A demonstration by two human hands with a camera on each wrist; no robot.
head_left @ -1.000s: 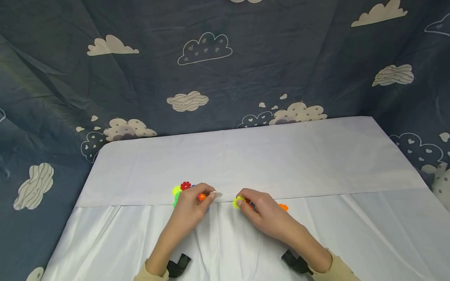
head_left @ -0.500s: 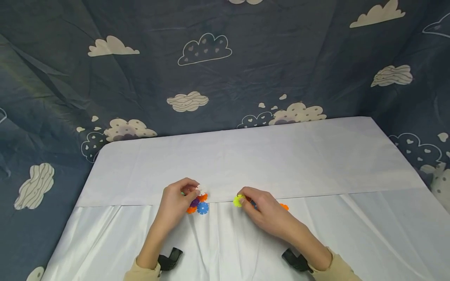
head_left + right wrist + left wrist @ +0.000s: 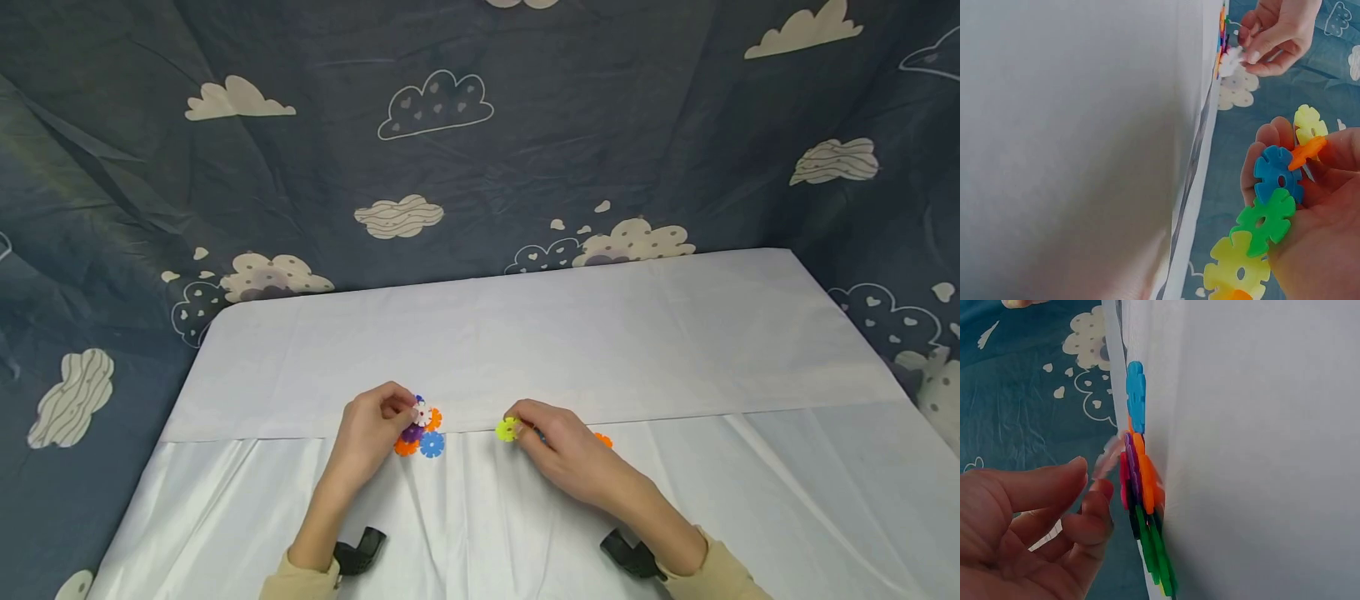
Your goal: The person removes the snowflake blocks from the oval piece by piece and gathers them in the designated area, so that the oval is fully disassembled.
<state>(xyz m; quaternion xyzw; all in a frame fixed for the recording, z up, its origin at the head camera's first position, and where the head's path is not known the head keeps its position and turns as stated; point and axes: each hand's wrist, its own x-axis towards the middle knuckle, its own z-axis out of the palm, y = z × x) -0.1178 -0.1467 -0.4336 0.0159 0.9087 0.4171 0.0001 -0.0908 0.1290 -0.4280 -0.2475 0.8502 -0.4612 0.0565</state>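
Left hand (image 3: 367,427) has shifted left from a second ago, bringing the clear-white snowflake disc (image 3: 422,414) to the multicolored disc cluster (image 3: 412,433). Thumb and finger pinch that disc's edge; can't tell if it touches the cluster. Right hand (image 3: 573,454) grips the linked disc chain (image 3: 1274,215), yellow-orange-blue-green-yellow, over white cloth (image 3: 600,333), well apart from the cluster.

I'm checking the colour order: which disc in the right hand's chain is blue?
The blue disc, between the green disc and an orange disc; the others visible are yellow, green or orange.
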